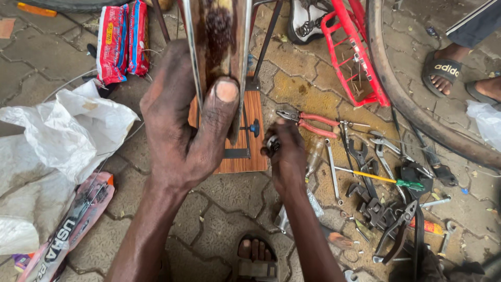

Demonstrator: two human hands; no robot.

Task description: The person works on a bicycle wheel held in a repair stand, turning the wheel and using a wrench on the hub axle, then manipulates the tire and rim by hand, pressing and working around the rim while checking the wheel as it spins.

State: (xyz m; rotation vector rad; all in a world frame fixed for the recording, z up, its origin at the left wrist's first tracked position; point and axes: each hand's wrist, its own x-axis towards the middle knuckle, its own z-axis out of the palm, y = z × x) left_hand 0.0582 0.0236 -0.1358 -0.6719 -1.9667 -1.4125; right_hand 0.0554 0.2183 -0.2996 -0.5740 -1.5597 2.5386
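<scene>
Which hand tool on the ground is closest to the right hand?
The red-handled pliers, lying just beside the right hand; the green-handled screwdriver and spanners lie farther right.

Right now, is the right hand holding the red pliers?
No. The right hand pinches a small metal part, and the red pliers lie on the pavement beside it.
</scene>
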